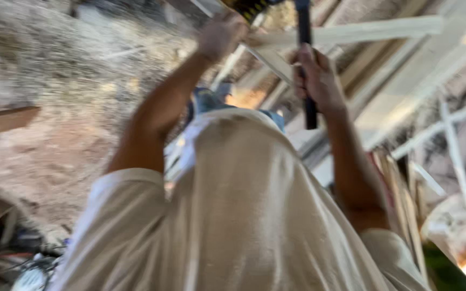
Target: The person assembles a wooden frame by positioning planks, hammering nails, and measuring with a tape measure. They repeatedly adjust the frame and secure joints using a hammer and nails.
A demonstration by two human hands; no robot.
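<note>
Blurry view, looking down over a cream shirt (244, 215) with short sleeves. Both arms lifted up past the shirt.

Right hand (318, 81) just above the shirt, fingers (304, 67) wrapped tight around a black handle (307, 64). Handle standing nearly straight up, poking out above and below the fist. Top end out of the picture.

Left hand (221, 33) higher up and to the left of the handle, closed on something with yellow and black stripes (246, 7) at the top edge. Too blurry to tell what that thing is.

Pale wood strips (346, 33) crossing right behind the handle, one flat, one slanting down between the two hands. More thin wood strips (454, 145) to the right of the shirt. Sawdust-covered ground (55, 81) to the left of the shirt, with a brown plank (1, 121) at the left edge. Something blue (206, 101) peeking out just above the shirt.
</note>
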